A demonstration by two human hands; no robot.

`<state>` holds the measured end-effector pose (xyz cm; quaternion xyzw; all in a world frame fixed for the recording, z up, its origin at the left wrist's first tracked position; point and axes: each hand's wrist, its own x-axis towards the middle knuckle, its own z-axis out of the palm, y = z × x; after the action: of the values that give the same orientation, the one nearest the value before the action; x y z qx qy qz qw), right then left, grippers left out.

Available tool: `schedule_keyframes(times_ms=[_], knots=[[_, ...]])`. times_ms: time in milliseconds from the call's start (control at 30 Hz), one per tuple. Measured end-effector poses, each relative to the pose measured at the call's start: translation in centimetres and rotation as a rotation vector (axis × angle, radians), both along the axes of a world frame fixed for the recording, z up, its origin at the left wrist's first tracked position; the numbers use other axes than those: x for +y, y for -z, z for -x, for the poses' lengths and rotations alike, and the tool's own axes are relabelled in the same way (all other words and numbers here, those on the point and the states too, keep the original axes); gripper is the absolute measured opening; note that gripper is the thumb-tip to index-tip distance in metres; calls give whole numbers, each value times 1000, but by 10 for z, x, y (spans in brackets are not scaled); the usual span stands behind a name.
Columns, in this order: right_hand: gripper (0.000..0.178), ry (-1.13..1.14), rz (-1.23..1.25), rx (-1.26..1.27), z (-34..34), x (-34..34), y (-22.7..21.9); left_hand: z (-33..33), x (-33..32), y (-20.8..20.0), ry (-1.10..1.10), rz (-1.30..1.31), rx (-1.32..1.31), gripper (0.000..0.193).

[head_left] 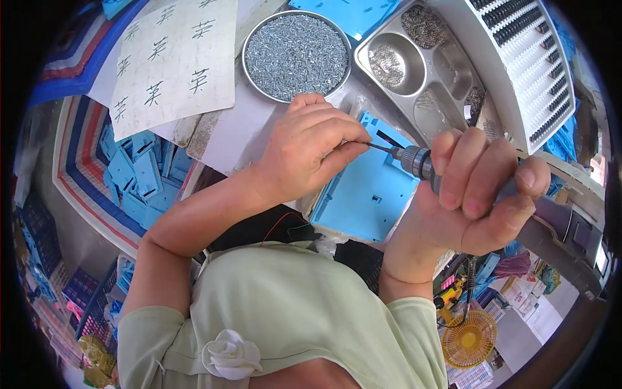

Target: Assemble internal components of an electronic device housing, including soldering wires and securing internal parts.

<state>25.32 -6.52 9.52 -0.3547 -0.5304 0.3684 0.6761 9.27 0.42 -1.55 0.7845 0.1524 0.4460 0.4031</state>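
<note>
My right hand (479,188) is wrapped round an electric screwdriver (411,161), its grey chuck and thin bit pointing left. The fingers of my left hand (308,146) are pinched together at the bit's tip. Whatever sits between them is hidden. Beneath both hands lies a flat light-blue plastic panel (369,194) with slots and small holes; the bit's tip is over its upper part. Just beyond my left hand stands a round metal tin (259,90) full of small silver screws (297,55).
A metal compartment tray (383,84) with small springs and metal parts stands at the far right. Beside it, a white rack (518,65) holds rows of black pieces. To the left are a handwritten paper sheet (178,61) and a striped bag (81,142) of blue plastic parts (136,172).
</note>
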Motion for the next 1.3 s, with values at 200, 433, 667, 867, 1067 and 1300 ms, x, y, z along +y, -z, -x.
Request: schedule_keyframes(times_ms=[200, 433, 667, 867, 1067, 1300], knots=[[21, 0, 7, 60, 1, -3, 2, 0, -2, -1, 7, 41, -20, 17], [19, 123, -69, 7, -7, 10, 21, 11, -2, -3, -145, -3, 231, 11], [23, 243, -85, -43, -5, 26, 49, 17, -42, 3, 45, -173, 246, 15], [19, 336, 14, -166, -3, 26, 55, 17, -36, 5, 110, -94, 219, 18], [25, 226, 0, -314, -2, 32, 59, 11, -38, 8, 131, 21, 164, 20], [24, 178, 27, -230, -12, 32, 46, 12, -38, 6, 109, 17, 180, 15]])
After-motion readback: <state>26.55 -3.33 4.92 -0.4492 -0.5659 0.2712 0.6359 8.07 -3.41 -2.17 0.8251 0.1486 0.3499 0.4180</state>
